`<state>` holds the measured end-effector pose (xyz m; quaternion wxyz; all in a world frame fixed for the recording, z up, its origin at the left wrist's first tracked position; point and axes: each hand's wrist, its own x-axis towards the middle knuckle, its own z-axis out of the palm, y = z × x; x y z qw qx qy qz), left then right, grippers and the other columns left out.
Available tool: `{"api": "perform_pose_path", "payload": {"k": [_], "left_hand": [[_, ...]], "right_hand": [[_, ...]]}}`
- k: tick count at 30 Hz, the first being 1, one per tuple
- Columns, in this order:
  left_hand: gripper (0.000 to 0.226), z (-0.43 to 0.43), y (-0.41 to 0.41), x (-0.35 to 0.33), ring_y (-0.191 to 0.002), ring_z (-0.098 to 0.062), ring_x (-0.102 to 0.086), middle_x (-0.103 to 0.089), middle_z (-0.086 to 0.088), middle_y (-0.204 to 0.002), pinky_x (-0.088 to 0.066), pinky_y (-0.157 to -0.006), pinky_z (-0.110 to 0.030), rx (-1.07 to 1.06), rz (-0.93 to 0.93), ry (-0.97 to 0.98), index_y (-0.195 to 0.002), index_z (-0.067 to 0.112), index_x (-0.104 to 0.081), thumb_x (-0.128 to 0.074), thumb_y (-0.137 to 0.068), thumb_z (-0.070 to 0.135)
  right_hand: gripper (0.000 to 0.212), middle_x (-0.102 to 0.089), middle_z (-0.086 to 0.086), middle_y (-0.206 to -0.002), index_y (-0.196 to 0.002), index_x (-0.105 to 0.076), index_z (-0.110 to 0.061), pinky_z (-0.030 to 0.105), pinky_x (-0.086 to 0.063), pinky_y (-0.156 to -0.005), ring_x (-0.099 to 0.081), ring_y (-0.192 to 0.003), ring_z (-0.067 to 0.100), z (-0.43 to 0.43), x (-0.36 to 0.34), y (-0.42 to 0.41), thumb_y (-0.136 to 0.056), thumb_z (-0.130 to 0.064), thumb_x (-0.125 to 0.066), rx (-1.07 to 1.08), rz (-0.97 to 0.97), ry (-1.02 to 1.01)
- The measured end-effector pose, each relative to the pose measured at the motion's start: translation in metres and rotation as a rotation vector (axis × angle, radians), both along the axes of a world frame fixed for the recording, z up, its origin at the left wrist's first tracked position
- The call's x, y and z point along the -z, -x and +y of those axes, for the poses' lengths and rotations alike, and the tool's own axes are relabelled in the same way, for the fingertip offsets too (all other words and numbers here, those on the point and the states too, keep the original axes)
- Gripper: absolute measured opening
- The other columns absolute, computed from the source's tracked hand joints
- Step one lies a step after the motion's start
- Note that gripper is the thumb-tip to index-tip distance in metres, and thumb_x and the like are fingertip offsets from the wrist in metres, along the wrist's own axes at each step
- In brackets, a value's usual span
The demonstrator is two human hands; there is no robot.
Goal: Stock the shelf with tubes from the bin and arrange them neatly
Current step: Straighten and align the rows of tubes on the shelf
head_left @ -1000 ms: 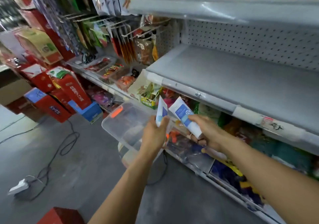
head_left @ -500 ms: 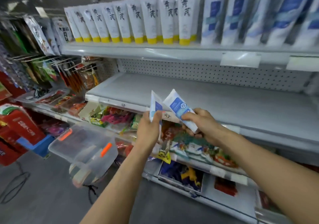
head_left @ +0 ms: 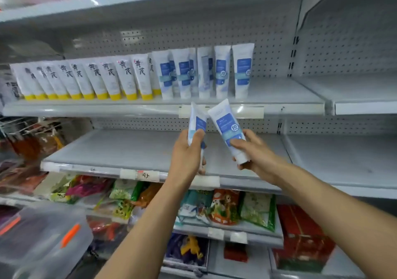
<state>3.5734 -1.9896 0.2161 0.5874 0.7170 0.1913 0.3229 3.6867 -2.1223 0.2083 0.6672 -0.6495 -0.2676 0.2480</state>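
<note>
My left hand grips a white tube with a blue label, seen nearly edge-on. My right hand grips a second white-and-blue tube, cap end down, tilted to the left so the two tube tops nearly meet. Both tubes are raised in front of the shelf that carries a row of matching blue-label tubes standing upright. Left of these stand several white tubes with yellow caps. The clear plastic bin with orange latches sits at the lower left.
The tube shelf has bare grey space right of the last blue tube. Below it runs an unstocked grey shelf with a price strip. Lower shelves hold snack packets and red boxes. Hanging packets fill the far left.
The view has tilted upward, so the tube shelf now sits at mid-frame and the bin has dropped to the lower left. Both hands have risen with their tubes towards that shelf.
</note>
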Motion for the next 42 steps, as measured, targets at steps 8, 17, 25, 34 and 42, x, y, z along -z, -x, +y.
{"api": "perform_pose_path", "payload": {"k": [8,17,25,34,42], "left_hand": [[0.012,-0.016,-0.048,-0.039,-0.056,-0.018,-0.052,-0.062,-0.005,-0.083,-0.045,-0.042,-0.025,0.044,-0.072,-0.039,-0.095,0.023,-0.054,-0.051,-0.092,0.034],[0.03,-0.01,-0.11,-0.065,-0.069,-0.01,-0.058,-0.06,0.006,-0.094,-0.049,-0.052,-0.023,0.114,-0.105,-0.163,-0.117,0.032,-0.039,-0.051,-0.09,0.026],[0.032,0.007,-0.146,-0.071,-0.114,-0.016,-0.054,-0.056,0.004,-0.125,-0.045,-0.101,-0.04,0.192,-0.165,-0.249,-0.122,0.034,-0.038,-0.05,-0.095,0.022],[0.032,0.024,-0.17,-0.07,-0.112,-0.006,-0.054,-0.055,0.009,-0.126,-0.041,-0.088,-0.017,0.263,-0.186,-0.234,-0.128,0.026,-0.039,-0.047,-0.098,0.021],[0.024,0.023,-0.175,-0.068,-0.092,0.014,-0.056,-0.057,0.03,-0.104,-0.045,-0.073,-0.004,0.245,-0.212,-0.258,-0.117,0.032,-0.04,-0.048,-0.097,0.021]], "right_hand": [[0.021,-0.062,0.008,-0.103,-0.107,-0.054,-0.019,0.041,-0.054,-0.067,-0.061,-0.083,0.021,-0.022,-0.057,-0.041,-0.09,-0.011,-0.062,0.173,-0.086,-0.178],[0.03,-0.064,-0.009,-0.099,-0.112,-0.053,-0.018,0.02,-0.046,-0.072,-0.062,-0.09,0.007,-0.013,-0.101,-0.125,-0.086,-0.015,-0.067,0.431,-0.336,-0.05],[0.046,-0.066,0.006,-0.116,-0.123,-0.055,-0.013,0.041,-0.05,-0.097,-0.063,-0.106,0.022,0.006,-0.099,-0.183,-0.081,-0.002,-0.071,0.409,-0.324,0.101],[0.048,-0.064,0.005,-0.12,-0.127,-0.052,-0.014,0.041,-0.051,-0.093,-0.062,-0.107,0.022,0.039,-0.107,-0.212,-0.083,-0.008,-0.071,0.44,-0.481,0.303],[0.049,-0.062,0.005,-0.122,-0.128,-0.049,-0.014,0.032,-0.049,-0.084,-0.06,-0.105,0.02,0.045,-0.108,-0.231,-0.084,-0.009,-0.07,0.416,-0.491,0.339]]}}
